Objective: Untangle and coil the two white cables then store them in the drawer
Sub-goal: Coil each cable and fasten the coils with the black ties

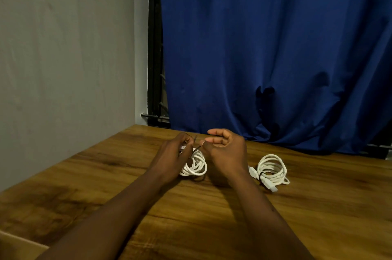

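Observation:
Two coiled white cables lie on the wooden table [318, 206]. The right coil [272, 169] sits alone, bound by a thin dark tie, its plug ends pointing toward me. The left coil [196, 165] lies between my hands, partly hidden by my left hand [172, 158]. That hand grips the coil's top and pinches one end of a thin dark twist tie [196, 149]. My right hand [224, 151] pinches the tie's other end between thumb and forefinger, its other fingers curled above the table. No drawer is in view.
A blue curtain [275, 47] hangs behind the table's far edge and bunches on the tabletop at the back right. A grey wall [63, 47] stands to the left, with a dark window frame [154, 47] beside the curtain. A lighter brown surface [17, 247] shows at bottom left.

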A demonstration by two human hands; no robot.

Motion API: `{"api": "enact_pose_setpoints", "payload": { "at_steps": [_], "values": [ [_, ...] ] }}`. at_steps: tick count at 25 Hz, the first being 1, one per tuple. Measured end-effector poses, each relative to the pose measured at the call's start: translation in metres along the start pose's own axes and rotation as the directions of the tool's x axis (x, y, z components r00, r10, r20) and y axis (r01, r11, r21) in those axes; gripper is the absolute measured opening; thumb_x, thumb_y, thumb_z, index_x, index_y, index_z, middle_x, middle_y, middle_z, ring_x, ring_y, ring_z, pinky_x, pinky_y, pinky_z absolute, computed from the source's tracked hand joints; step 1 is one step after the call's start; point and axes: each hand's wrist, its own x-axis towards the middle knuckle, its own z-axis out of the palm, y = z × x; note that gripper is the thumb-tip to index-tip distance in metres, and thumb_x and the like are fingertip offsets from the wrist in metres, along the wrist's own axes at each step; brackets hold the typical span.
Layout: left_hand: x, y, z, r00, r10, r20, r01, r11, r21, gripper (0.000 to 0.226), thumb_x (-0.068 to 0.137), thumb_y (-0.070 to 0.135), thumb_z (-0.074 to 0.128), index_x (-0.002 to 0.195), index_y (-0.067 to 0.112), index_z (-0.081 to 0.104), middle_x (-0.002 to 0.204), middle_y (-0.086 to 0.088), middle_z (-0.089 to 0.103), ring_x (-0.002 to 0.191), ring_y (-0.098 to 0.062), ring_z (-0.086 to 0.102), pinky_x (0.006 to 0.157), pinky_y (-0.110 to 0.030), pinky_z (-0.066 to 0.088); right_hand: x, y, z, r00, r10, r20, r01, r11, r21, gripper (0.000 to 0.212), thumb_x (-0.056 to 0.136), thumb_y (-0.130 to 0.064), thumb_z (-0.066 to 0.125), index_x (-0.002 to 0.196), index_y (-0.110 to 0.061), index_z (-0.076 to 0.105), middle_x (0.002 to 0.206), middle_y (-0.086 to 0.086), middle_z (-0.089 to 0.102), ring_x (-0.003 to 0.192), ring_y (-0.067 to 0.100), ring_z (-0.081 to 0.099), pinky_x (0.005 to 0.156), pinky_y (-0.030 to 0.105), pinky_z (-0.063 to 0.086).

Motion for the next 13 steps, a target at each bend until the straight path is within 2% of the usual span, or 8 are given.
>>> {"api": "enact_pose_setpoints", "payload": {
  "at_steps": [4, 6, 8, 10, 13],
  "values": [
    [-0.0007, 0.0017, 0.0006, 0.999, 0.051, -0.006, -0.051, 0.996, -0.074, 0.007, 0.099, 0.027, 0.053, 0.098, 0.028, 0.060, 0.087, 0.009, 0.070, 0.078, -0.003, 0.066, 0.066, -0.025, 0.054, 0.0017, 0.0070, -0.0019, 0.995, 0.102, 0.013, -0.103, 0.983, 0.155, 0.025, 0.078, -0.010, 0.078, 0.101, -0.010, 0.067, 0.085, 0.005, 0.074, 0.072, 0.013, 0.072, 0.062, 0.021, 0.057],
    [-0.0010, 0.0031, 0.0012, 0.999, 0.050, -0.003, -0.050, 0.994, -0.093, 0.007, 0.099, 0.026, 0.054, 0.097, 0.027, 0.061, 0.087, 0.008, 0.069, 0.078, -0.003, 0.066, 0.066, -0.025, 0.054, 0.0010, 0.0083, -0.0010, 0.993, 0.103, 0.051, -0.111, 0.973, 0.203, 0.021, 0.081, -0.009, 0.076, 0.101, -0.009, 0.068, 0.086, 0.006, 0.074, 0.070, 0.010, 0.071, 0.063, 0.020, 0.057],
    [-0.0010, 0.0030, 0.0021, 0.999, 0.049, -0.008, -0.049, 0.993, -0.104, 0.008, 0.099, 0.026, 0.054, 0.096, 0.026, 0.061, 0.086, 0.009, 0.070, 0.077, -0.004, 0.066, 0.066, -0.026, 0.054, 0.0006, 0.0076, 0.0002, 0.992, 0.092, 0.085, -0.110, 0.965, 0.237, 0.018, 0.082, -0.007, 0.074, 0.099, -0.011, 0.069, 0.089, 0.008, 0.074, 0.076, 0.013, 0.072, 0.070, 0.023, 0.058],
    [-0.0009, 0.0021, 0.0029, 1.000, 0.018, -0.024, -0.021, 0.991, -0.133, 0.008, 0.098, 0.024, 0.054, 0.095, 0.025, 0.062, 0.086, 0.007, 0.070, 0.076, -0.004, 0.067, 0.065, -0.026, 0.055, 0.0010, 0.0057, 0.0002, 0.989, 0.101, 0.108, -0.128, 0.951, 0.281, 0.021, 0.082, -0.003, 0.073, 0.100, -0.012, 0.068, 0.093, 0.010, 0.074, 0.083, 0.017, 0.073, 0.075, 0.027, 0.059],
    [-0.0006, 0.0003, 0.0028, 0.996, -0.060, -0.062, 0.048, 0.981, -0.186, 0.009, 0.098, 0.022, 0.054, 0.095, 0.024, 0.063, 0.087, 0.004, 0.070, 0.075, -0.005, 0.068, 0.064, -0.023, 0.055, -0.0001, 0.0041, 0.0002, 0.985, 0.116, 0.127, -0.152, 0.931, 0.331, 0.024, 0.082, 0.002, 0.071, 0.102, -0.011, 0.066, 0.095, 0.011, 0.073, 0.083, 0.018, 0.073, 0.072, 0.025, 0.059]
  ]
}}
